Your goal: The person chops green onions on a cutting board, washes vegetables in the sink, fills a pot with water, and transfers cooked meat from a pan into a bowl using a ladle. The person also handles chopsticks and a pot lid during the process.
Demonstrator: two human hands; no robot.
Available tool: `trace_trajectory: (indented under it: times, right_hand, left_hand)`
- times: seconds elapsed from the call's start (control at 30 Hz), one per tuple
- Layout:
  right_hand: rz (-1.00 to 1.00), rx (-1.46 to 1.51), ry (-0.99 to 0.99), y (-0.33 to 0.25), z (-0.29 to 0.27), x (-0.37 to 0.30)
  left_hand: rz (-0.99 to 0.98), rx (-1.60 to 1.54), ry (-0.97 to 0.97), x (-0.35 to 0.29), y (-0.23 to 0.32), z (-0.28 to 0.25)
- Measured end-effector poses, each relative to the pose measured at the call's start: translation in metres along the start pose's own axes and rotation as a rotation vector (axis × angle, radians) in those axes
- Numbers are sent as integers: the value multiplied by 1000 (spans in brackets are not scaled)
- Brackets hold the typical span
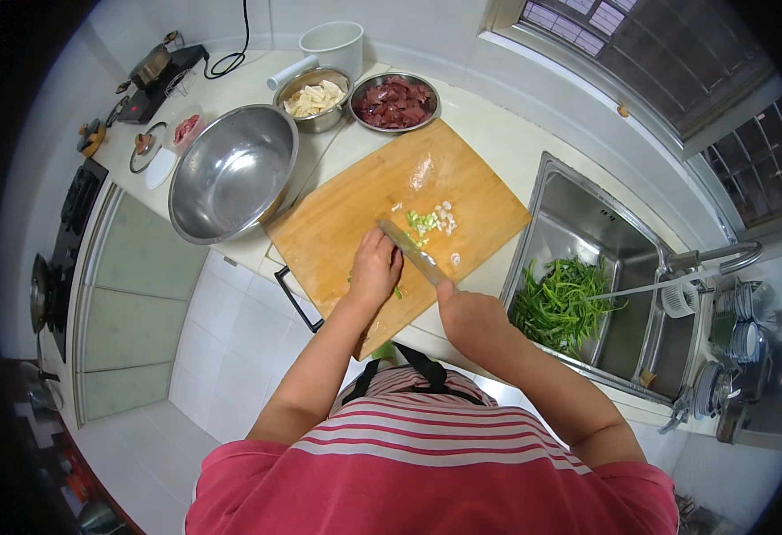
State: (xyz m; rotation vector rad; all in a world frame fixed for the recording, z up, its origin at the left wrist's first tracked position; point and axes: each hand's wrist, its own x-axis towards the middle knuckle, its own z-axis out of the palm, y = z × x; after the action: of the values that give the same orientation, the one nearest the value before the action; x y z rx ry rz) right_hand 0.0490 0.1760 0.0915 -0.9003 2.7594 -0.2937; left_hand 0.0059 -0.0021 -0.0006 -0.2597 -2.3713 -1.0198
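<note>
- At far left, a lidded pot (152,69) sits on a black electric cooker (155,96), near a small bowl of pinkish-red meat (187,129).
- Next comes a large stainless-steel basin (235,169), just beside the wooden cutting board's (342,201) left corner.
- Behind the board stands a steel bowl of pale, cut slices (315,98).
- The left hand (376,267) presses on the board, fingers curled; green bits show at its edges, but whether it grips anything underneath is hidden.
- A steel bowl of dark red meat chunks (397,102) stands at the board's far edge.
- The kitchen knife (413,254) slants across the board, its blade just beside the left fingers.
- Chopped green and white scallion pieces (423,221) lie beyond the blade.
- The right hand (473,323) is closed around the knife's handle.
- At right, leafy greens (562,303) fill part of the steel sink (571,201).
</note>
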Motion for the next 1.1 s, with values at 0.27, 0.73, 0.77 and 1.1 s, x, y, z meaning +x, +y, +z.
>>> trace_trajectory:
  times: [0.27, 0.73, 0.77, 1.1]
  right_hand:
    - [55, 12, 31, 3, 3, 16]
    - [5, 81, 76, -3, 7, 1]
    - [-20, 75, 72, -3, 8, -5]
    - [19, 42, 63, -3, 8, 13]
  left_hand:
    - [-186, -63, -107, -4, -4, -2]
    - [-92, 45, -13, -6, 0, -3]
    - [-68, 20, 5, -6, 0, -2]
    - [78, 120, -43, -7, 9, -19]
